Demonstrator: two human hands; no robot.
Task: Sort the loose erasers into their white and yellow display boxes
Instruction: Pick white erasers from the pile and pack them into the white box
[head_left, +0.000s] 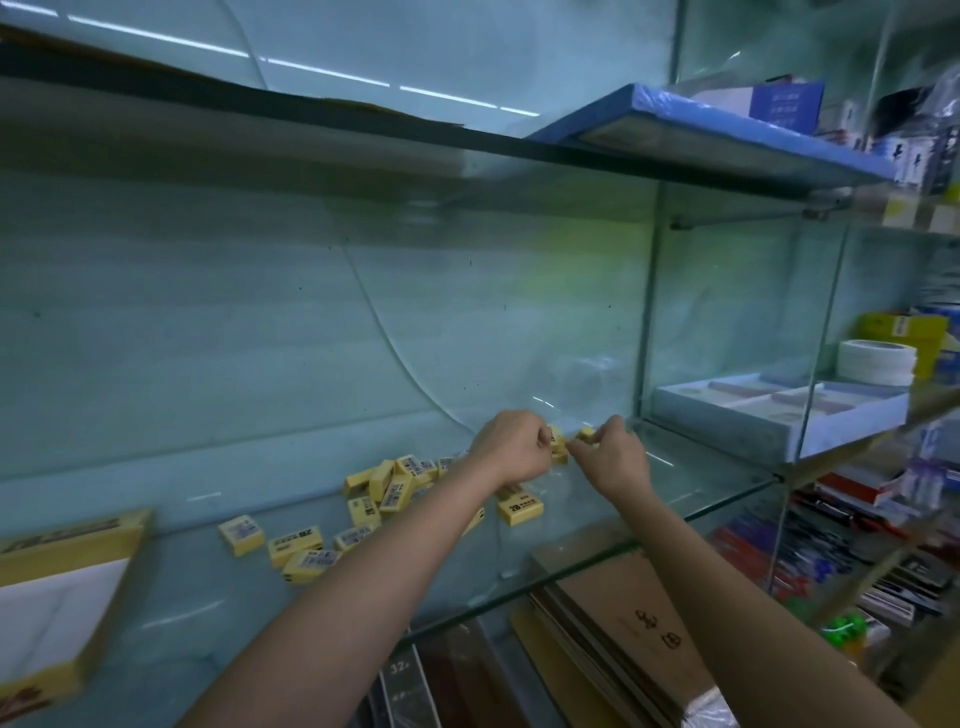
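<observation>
While both arms are reaching over the glass shelf (649, 483), the left hand (511, 448) is curling its fingers around a few yellow erasers (556, 439) at the back of the shelf, and the right hand (613, 457) is pinching a single yellow eraser (586, 434) between thumb and fingertips just beside them. The two hands are nearly touching, well out from the front edge. More loose erasers (387, 486) are lying in a scattered heap on the glass to the left of the left forearm, some flat with their barcode labels up, some tilted against each other, and one eraser marked 2B (520, 509) is sitting between the two forearms. At the far left edge, a yellow display box (67, 551) with a white inside is resting open on the same shelf, well apart from the heap. Brown flat packs (623, 618) are showing through the glass on the level below.
</observation>
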